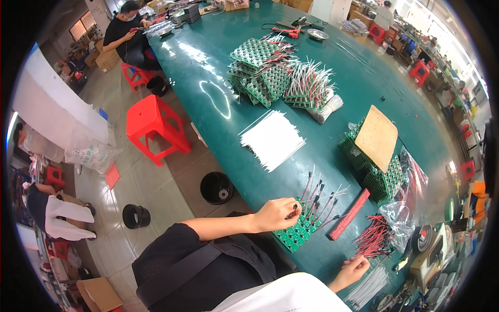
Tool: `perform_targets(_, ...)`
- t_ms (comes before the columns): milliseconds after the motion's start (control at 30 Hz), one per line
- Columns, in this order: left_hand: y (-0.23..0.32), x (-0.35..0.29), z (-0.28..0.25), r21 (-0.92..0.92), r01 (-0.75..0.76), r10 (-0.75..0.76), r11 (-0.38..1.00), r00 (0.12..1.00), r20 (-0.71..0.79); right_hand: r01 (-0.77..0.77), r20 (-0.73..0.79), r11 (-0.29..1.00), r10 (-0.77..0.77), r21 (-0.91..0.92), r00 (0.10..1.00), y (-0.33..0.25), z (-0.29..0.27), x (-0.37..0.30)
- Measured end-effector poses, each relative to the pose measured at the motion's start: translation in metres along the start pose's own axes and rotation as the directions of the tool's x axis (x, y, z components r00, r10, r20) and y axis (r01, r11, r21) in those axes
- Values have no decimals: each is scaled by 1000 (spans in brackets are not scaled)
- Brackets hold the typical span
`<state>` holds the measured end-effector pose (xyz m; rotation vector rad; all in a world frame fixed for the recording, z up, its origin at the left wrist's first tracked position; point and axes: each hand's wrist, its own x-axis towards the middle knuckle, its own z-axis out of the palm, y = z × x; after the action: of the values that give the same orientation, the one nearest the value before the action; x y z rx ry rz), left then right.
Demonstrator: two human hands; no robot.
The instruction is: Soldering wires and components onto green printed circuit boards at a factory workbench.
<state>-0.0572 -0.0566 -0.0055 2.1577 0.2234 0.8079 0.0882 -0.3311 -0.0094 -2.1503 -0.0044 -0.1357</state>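
Note:
At the near edge of the green table, my left hand [279, 215] is closed in a pinch over a green circuit board [293, 237]. A small black plug [294, 206] shows at its fingertips, and thin white strands run rightward from there. Several dark-red wires with black plugs [315, 205] stand up from the board. My right hand [355, 269] has its fingers curled together beside a heap of red wires [372, 237]; whatever is between them is hidden. Just beyond that hand lies a bundle of thin pale strips [367, 289], like cable ties.
A red bar [349, 214] lies right of the board. Stacked circuit boards [364, 148] carry a tan panel [376, 136]. White strips [273, 139] lie mid-table, wired boards [265, 78] farther back. A red stool [156, 125] and black buckets [216, 187] stand left. Another person [125, 34] sits far left.

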Motion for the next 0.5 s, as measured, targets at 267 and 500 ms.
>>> perform_targets(267, 0, 0, 0, 1, 6, -6, 1000, 1000, -7, -64, -2, 759, 85, 648, 996, -8, 14, -9)
perform_targets(500, -1, -1, 1, 3, 24, -24, 1000, 1000, -2, 9, -34, 847, 11, 532, 999, -12, 18, -15)
